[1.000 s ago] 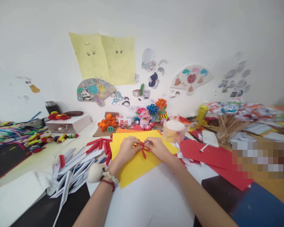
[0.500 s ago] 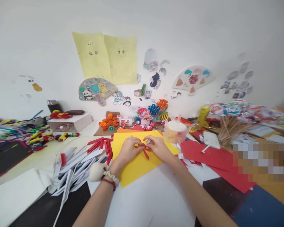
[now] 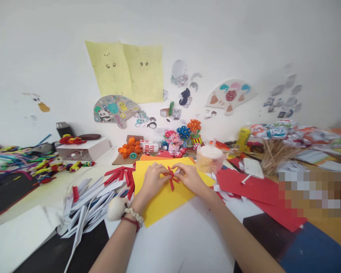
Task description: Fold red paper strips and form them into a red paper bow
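Over a sheet of yellow paper, both hands meet at a small red piece of folded paper strips. Its narrow pointed arms spread out from a knot-like middle, one towards me and one away. My left hand pinches it from the left between thumb and fingers. From the right, my right hand closes thumb and fingertips on its other side. The fingertips partly hide the middle of the piece.
Folded white strips and red strips lie left of the yellow paper. To the right are a lidded plastic cup, red sheets and a white phone-like object. Craft flowers stand by the wall.
The red paper piece has turned slightly between my fingers, and its far arm now shows upright. Both hands remain in nearly the same place; the camera view has shifted a little.
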### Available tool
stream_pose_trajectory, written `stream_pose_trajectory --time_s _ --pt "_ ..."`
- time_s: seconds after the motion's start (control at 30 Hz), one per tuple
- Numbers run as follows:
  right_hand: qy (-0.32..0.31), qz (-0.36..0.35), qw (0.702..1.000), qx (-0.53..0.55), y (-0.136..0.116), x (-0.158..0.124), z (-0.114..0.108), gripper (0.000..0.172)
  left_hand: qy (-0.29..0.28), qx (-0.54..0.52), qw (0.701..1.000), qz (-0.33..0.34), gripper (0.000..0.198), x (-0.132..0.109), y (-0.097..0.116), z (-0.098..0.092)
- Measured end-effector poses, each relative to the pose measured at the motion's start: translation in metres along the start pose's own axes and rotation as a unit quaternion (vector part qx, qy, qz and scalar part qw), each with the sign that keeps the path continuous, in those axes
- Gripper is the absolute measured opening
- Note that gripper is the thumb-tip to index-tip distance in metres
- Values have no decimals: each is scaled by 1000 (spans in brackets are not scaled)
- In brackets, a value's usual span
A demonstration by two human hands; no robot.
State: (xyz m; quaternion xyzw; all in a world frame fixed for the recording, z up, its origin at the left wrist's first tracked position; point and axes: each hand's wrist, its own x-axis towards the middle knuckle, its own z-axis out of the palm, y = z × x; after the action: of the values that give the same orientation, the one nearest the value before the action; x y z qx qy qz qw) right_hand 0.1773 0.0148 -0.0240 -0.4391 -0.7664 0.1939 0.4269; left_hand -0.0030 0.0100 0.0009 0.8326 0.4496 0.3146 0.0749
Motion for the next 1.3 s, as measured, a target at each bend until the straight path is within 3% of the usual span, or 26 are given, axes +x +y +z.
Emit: stream_pose_trajectory --time_s 0.2,0.53,0.83,1.03,1.3 --pt "-4 2 1000 31 0 0 0 24 -20 10 999 25 14 0 2 0" --pt "10 58 988 141 7 2 2 2 -15 24 998 49 16 2 1 0" --pt "62 108 979 161 13 5 2 14 64 45 997 6 19 -2 -2 2" --pt "83 122 975 169 19 7 2 16 37 91 993 67 16 -4 8 1" --pt "62 116 977 167 9 4 4 12 29 137 985 104 18 -5 6 1"
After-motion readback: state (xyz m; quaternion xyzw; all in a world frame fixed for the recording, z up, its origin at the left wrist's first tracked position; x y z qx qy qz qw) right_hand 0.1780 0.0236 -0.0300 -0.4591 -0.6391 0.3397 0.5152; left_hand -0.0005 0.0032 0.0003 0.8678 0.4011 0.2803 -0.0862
